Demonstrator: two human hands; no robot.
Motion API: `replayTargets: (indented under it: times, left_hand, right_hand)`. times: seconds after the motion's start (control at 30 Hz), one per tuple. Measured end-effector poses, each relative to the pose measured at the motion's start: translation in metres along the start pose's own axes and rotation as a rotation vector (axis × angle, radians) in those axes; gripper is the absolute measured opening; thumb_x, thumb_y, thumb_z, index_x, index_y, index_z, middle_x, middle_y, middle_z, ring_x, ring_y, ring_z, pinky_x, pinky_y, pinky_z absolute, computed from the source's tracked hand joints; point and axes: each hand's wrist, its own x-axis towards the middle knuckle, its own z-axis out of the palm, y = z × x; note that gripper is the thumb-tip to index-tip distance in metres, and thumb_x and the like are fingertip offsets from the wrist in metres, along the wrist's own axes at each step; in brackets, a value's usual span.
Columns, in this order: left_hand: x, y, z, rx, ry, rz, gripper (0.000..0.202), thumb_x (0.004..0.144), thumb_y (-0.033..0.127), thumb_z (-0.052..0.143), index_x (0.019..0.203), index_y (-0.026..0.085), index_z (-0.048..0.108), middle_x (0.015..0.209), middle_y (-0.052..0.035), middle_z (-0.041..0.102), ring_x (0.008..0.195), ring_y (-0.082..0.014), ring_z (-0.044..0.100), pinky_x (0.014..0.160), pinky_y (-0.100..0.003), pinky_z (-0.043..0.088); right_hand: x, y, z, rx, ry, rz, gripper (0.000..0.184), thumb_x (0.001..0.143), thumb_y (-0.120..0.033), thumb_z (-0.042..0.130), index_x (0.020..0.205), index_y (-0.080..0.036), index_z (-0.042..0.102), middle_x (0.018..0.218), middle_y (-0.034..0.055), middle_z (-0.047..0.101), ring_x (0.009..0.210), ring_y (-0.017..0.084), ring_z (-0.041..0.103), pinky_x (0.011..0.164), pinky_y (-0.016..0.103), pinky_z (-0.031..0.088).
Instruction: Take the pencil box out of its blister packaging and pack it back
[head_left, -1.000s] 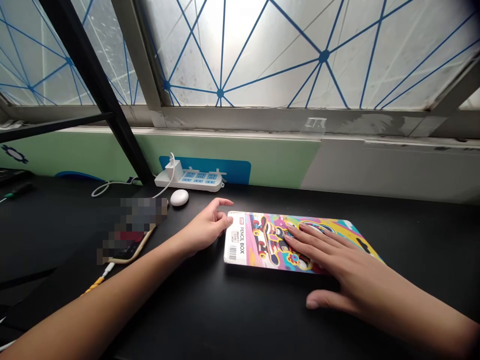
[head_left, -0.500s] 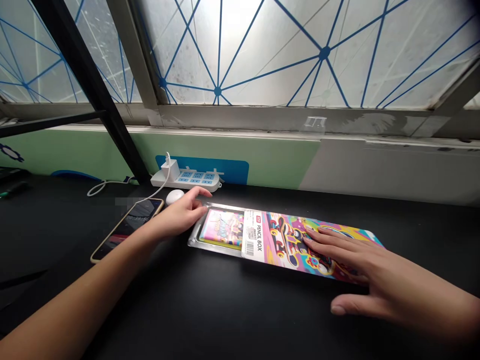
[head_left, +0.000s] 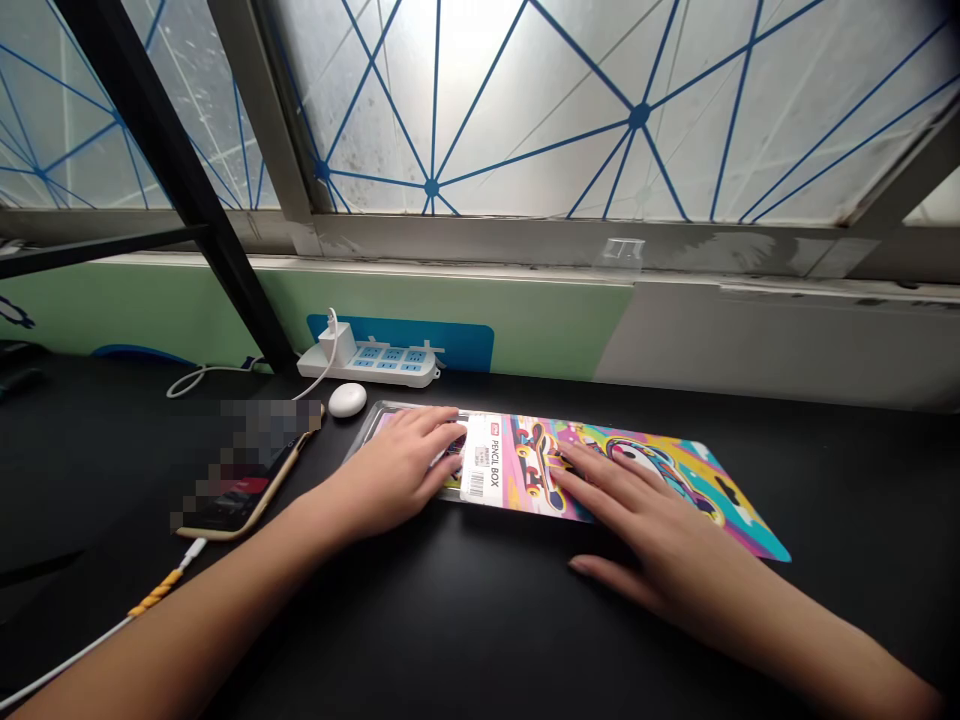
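Observation:
A colourful pencil box package lies flat on the black table, its clear plastic end to the left and its printed card to the right. The white label on it reads "PENCIL BOX". Over the plastic end rests my left hand, palm down with fingers stretched toward the label; it hides most of what is inside. My right hand lies across the card's middle, fingers spread and thumb apart near the front edge. Neither hand is closed around the package.
Left of the package are a phone with a white cable and a round white case. A power strip with a plugged-in charger stands by the wall. A black post slants down at the left.
My left hand has moved right, from the package's left end onto its plastic window. The right hand has slid left along the card, baring its right end.

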Motion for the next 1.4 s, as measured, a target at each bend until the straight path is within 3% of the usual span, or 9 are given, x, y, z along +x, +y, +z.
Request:
replayTargets:
  times: [0.2,0.33,0.5,0.63,0.8,0.87,1.0,1.23,1.4]
  left_hand:
    - [-0.002,0.008,0.004,-0.03,-0.062,-0.049,0.044,0.105,0.041,0.042,0.142,0.021,0.056,0.157,-0.0114,0.048,0.143,-0.0322,0.043,0.117,-0.053,0.036]
    - [-0.002,0.007,0.002,-0.039,-0.088,-0.074,0.049,0.106,0.045,0.039,0.145,0.021,0.055,0.16,-0.0111,0.045,0.146,-0.0331,0.04,0.118,-0.053,0.034]
    - [-0.002,0.008,0.001,-0.037,-0.086,-0.088,0.05,0.105,0.046,0.04,0.147,0.023,0.053,0.161,-0.0102,0.044,0.147,-0.0334,0.038,0.119,-0.053,0.033]
    - [-0.001,0.011,0.004,-0.009,-0.071,-0.075,0.048,0.106,0.043,0.038,0.146,0.023,0.054,0.159,-0.012,0.045,0.145,-0.0353,0.039,0.117,-0.055,0.035]
    - [0.001,0.015,0.008,0.055,-0.049,-0.033,0.049,0.107,0.04,0.035,0.149,0.022,0.052,0.159,-0.0139,0.046,0.144,-0.0352,0.041,0.116,-0.055,0.035]
    - [0.0,0.016,0.009,0.066,-0.053,-0.032,0.05,0.107,0.041,0.034,0.149,0.021,0.052,0.159,-0.0144,0.045,0.144,-0.0351,0.041,0.116,-0.055,0.035]
    - [-0.001,0.015,0.008,0.052,-0.054,-0.039,0.049,0.107,0.045,0.035,0.149,0.024,0.052,0.159,-0.0123,0.046,0.144,-0.0333,0.041,0.116,-0.053,0.035]
    - [0.0,0.012,0.005,0.015,-0.085,-0.055,0.051,0.107,0.048,0.035,0.149,0.025,0.051,0.161,-0.0102,0.044,0.146,-0.0331,0.039,0.118,-0.053,0.033]
    - [-0.001,0.013,0.004,-0.004,-0.077,-0.06,0.05,0.106,0.047,0.036,0.149,0.026,0.052,0.161,-0.0094,0.044,0.146,-0.0329,0.039,0.118,-0.053,0.032]
  right_hand:
    - [0.006,0.004,0.003,0.044,0.009,-0.017,0.047,0.103,-0.024,0.05,0.15,-0.028,0.051,0.15,0.0067,0.058,0.139,0.03,0.053,0.11,0.054,0.05]
    - [-0.012,0.03,-0.004,0.095,-0.063,0.008,0.05,0.1,-0.024,0.052,0.15,-0.031,0.052,0.147,0.0051,0.06,0.133,0.028,0.059,0.106,0.049,0.054]
    - [-0.032,0.048,-0.011,0.091,-0.044,0.02,0.054,0.09,-0.011,0.052,0.139,-0.031,0.064,0.132,0.0026,0.072,0.119,0.025,0.069,0.098,0.042,0.059]
    - [-0.018,0.026,-0.011,-0.046,0.025,0.022,0.054,0.087,-0.009,0.052,0.138,-0.024,0.063,0.138,0.0086,0.068,0.126,0.03,0.065,0.103,0.05,0.054]
    - [0.016,-0.019,0.007,-0.066,0.013,-0.055,0.059,0.1,-0.039,0.057,0.153,-0.015,0.043,0.16,0.016,0.044,0.145,0.037,0.043,0.111,0.06,0.045]
    - [0.023,-0.026,0.013,-0.047,0.02,-0.063,0.053,0.103,-0.032,0.053,0.152,-0.016,0.045,0.158,0.0146,0.046,0.145,0.036,0.043,0.112,0.059,0.045]
    - [0.022,-0.017,0.012,-0.026,0.071,-0.071,0.048,0.102,-0.009,0.045,0.148,-0.02,0.051,0.151,0.0118,0.056,0.14,0.03,0.052,0.111,0.053,0.049]
    - [0.001,0.005,-0.007,-0.035,0.086,-0.002,0.033,0.102,-0.018,0.048,0.126,-0.021,0.07,0.124,0.0103,0.076,0.115,0.029,0.071,0.096,0.047,0.06]
    - [-0.01,0.01,-0.012,-0.028,0.08,0.036,0.037,0.1,-0.018,0.049,0.131,-0.024,0.067,0.125,0.0084,0.075,0.113,0.03,0.071,0.101,0.052,0.055]
